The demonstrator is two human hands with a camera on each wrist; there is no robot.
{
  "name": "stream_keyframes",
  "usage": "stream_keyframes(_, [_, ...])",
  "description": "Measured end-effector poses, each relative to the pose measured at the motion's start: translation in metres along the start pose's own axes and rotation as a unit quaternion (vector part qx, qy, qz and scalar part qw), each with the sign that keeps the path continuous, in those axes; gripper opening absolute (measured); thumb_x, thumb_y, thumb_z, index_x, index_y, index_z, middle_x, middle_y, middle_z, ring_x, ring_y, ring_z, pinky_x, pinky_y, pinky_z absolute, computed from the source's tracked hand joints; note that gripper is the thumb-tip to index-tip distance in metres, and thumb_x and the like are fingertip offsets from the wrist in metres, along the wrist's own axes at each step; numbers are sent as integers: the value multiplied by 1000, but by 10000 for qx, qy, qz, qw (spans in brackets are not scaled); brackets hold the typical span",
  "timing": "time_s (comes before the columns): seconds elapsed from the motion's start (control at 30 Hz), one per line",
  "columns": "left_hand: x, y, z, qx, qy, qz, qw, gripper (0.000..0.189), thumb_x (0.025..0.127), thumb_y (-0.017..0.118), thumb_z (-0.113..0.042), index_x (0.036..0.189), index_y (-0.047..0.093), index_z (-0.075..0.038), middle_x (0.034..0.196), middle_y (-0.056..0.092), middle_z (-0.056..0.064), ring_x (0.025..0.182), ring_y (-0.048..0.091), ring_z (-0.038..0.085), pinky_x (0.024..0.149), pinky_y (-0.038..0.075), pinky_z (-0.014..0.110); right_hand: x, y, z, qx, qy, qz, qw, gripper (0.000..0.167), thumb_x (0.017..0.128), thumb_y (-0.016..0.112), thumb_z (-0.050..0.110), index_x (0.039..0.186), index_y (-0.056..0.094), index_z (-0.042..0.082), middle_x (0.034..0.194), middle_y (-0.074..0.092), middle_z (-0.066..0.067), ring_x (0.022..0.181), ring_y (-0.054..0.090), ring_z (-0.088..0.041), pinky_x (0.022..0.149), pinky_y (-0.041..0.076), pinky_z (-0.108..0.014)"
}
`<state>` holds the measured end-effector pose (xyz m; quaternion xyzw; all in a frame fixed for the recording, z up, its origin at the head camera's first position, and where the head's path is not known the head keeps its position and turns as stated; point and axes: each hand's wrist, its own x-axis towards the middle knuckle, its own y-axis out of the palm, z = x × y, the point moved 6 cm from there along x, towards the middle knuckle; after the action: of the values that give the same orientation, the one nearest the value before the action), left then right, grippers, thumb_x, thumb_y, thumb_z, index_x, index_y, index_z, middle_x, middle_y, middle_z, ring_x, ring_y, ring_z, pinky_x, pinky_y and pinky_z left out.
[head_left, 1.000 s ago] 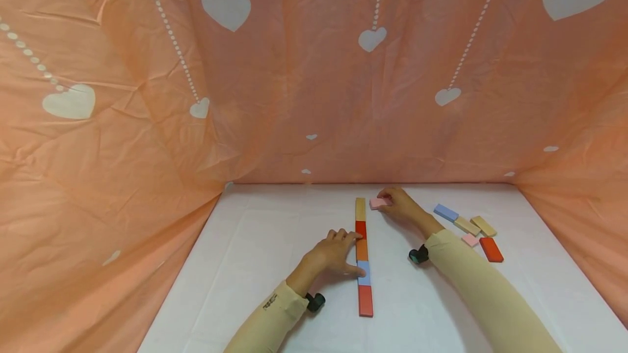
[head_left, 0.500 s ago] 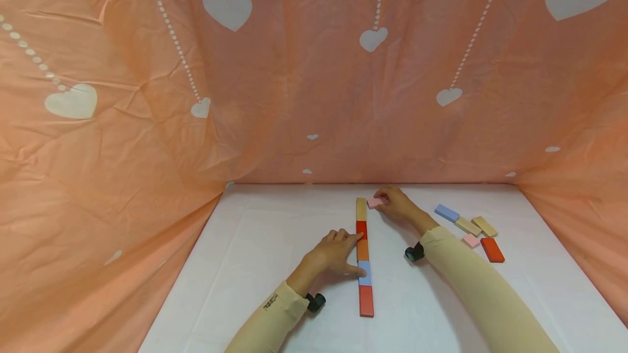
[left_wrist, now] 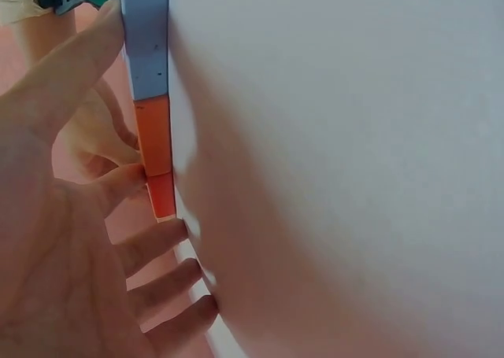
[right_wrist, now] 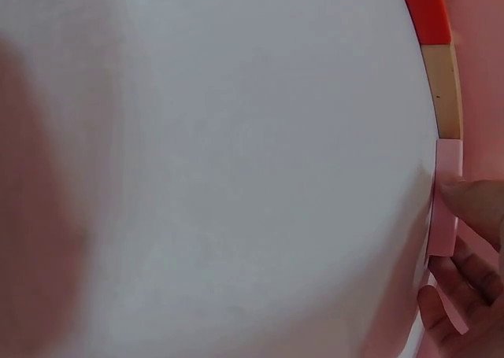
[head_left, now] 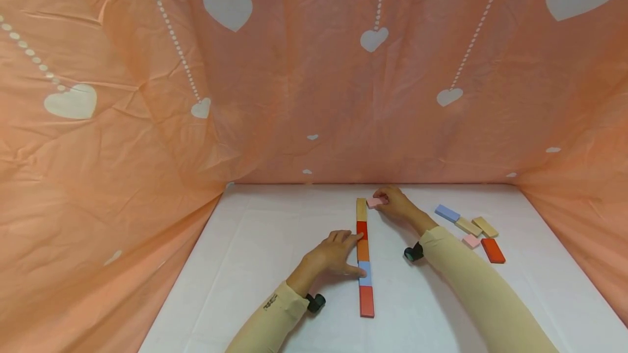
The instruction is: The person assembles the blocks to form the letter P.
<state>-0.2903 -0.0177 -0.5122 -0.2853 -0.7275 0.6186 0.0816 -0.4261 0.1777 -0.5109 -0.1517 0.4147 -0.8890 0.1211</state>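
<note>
A straight row of flat blocks runs away from me on the white table. From far to near it has a wooden block (head_left: 361,210), a red block (head_left: 362,227), an orange block (head_left: 363,253), a blue block (head_left: 367,280) and a coral-red block (head_left: 366,302). My left hand (head_left: 330,255) lies along the row's left side with fingers spread. Its thumb touches the blue block, and its index fingertip is at the red and orange blocks' joint. My right hand (head_left: 398,207) pinches a pink block (right_wrist: 446,216) beside the wooden block at the far end.
Off to the right lie loose blocks: a blue one (head_left: 447,213), two wooden ones (head_left: 468,226), a small pink one (head_left: 471,241) and a red one (head_left: 493,250). An orange curtain (head_left: 275,97) with white hearts hangs behind the white table (head_left: 235,233).
My right hand has shifted slightly left with the pink block, bringing it close against the wooden block's right side. My left hand and the row have stayed in place.
</note>
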Motion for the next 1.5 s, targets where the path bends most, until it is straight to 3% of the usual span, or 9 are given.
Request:
stream_keyframes(0.33, [1,1,1,44,1,25,10000,103,86,79,-70,168,35,-26,168,39,6,153,38,29,121,43,48,-2,-1,1,54,136,44,9999,24,97,76,5,118,70,-5,129,62,-30,116,57,-45,105,49,-58])
stream_keyframes(0.67, [2,1,0,62,-18,32,10000,103,86,79,-70,168,36,-26,167,40,5,151,40,28,120,45,47,-6,-2,-6,260,646,220,9973,42,102,74,10,140,61,-1,141,57,-28,123,55,-44,112,50,-58])
stream_keyframes(0.9, [3,1,1,20,-73,13,10000,101,85,81,-69,166,39,-25,167,41,5,151,40,29,119,46,49,-19,-18,-9,183,313,-70,9993,44,102,74,13,141,60,-2,141,57,-30,130,55,-49,114,45,-65])
stream_keyframes(1.17, [3,1,1,-32,-51,66,10000,102,86,80,-68,168,37,-25,167,39,6,151,39,30,119,46,50,-43,-43,-11,111,-118,-535,9984,36,97,75,5,130,65,-6,133,61,-32,127,53,-53,109,43,-69])
stream_keyframes(1.33, [2,0,0,-87,-35,54,9999,101,86,82,-66,167,38,-23,167,40,6,150,39,30,118,47,50,-61,-58,-17,-236,-197,-740,9968,36,95,78,5,128,67,-5,133,63,-31,129,51,-54,109,37,-71])
stream_keyframes(1.5, [1,0,-1,-68,-33,47,10000,101,86,82,-66,167,38,-24,166,40,6,150,39,30,117,48,49,-75,-71,-29,-458,15,-772,9960,37,95,79,8,129,68,-3,137,62,-31,134,48,-55,109,34,-73])
